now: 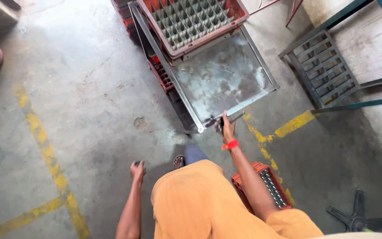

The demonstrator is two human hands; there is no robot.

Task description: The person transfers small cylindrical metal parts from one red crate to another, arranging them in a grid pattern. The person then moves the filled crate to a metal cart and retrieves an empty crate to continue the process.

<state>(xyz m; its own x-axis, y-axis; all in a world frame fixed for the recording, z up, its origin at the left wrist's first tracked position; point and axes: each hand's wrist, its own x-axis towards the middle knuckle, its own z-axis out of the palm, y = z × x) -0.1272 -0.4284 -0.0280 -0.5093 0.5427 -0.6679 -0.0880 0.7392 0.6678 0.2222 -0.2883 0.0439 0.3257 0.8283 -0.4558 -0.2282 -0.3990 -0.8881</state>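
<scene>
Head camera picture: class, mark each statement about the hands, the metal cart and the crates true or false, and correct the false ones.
1. The right hand grips the near edge of the metal cart. True.
2. The red crate on the cart is full of bottles. False: its divider cells look empty.
3. The left hand rests on the cart. False: it hangs over the concrete floor, apart from the cart.
4. A second red crate stands on the floor beside the person. True.
5. The floor lines are white. False: yellow.
</scene>
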